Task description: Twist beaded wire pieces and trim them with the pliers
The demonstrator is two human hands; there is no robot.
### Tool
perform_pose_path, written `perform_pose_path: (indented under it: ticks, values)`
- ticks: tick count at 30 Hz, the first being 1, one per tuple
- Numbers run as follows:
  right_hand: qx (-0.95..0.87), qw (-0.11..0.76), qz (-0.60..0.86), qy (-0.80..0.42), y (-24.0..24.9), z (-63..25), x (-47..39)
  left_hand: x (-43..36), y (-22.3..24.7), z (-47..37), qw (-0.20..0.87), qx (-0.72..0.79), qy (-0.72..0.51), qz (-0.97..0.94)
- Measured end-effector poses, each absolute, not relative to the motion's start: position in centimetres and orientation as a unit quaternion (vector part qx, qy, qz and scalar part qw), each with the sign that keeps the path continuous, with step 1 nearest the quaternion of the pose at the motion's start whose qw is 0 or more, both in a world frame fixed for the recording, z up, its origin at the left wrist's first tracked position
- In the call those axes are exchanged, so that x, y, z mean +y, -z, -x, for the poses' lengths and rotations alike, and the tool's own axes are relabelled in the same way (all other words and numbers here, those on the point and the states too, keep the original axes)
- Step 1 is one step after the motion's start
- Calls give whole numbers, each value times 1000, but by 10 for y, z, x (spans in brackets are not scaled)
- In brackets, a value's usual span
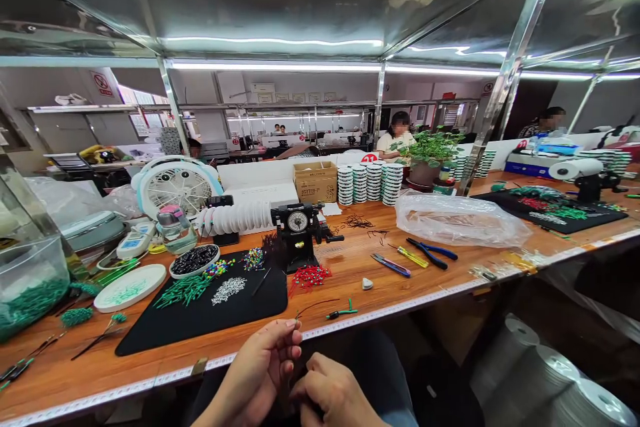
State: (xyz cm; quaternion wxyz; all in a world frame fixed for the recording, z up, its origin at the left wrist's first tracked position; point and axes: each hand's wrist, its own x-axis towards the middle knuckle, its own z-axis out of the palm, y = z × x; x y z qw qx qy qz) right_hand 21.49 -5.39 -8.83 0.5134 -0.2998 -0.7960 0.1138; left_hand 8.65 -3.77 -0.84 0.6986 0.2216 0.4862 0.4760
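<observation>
My left hand point(260, 373) and my right hand point(335, 397) are held together below the front edge of the wooden bench point(380, 280). The left thumb and fingers pinch a thin dark wire point(287, 367); the right hand is closed just beside it and seems to grip the wire's lower end. On the bench ahead lies a black mat point(200, 320) with green stems point(183, 290), a pile of small white beads point(229, 289) and red-headed pins point(309, 277). A black winding machine with a dial point(299, 230) stands at the mat's back right corner.
A bowl of dark beads point(194, 260), a white plate point(130, 287), a small fan point(175, 187), pliers point(433, 252), tweezers point(390, 265), a clear plastic bag point(460, 220), stacked white spools point(370, 183) and a potted plant point(427, 157) are on the bench. Other people sit at benches behind.
</observation>
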Motion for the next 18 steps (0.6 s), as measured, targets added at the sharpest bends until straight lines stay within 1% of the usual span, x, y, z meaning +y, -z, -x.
perform_pose_path:
  ticks: [4, 8, 10, 12, 15, 18]
  values:
    - [-808, 479, 311, -145, 87, -212, -53, -39, 10, -76, 694, 465, -465, -292]
    - [-795, 473, 347, -155, 62, -216, -47, -35, 12, -67, 618, 482, -498, -372]
    - [-783, 465, 390, -135, 49, -216, -41, -34, 11, -66, 580, 503, -507, -391]
    - [-786, 438, 423, -103, 42, -211, -33, -34, 9, -67, 562, 518, -511, -393]
    - [-798, 390, 454, -65, 43, -200, -21, -36, 6, -70, 547, 523, -522, -393]
    - [-801, 365, 472, -45, 49, -191, -13, -35, 8, -70, 544, 515, -544, -379]
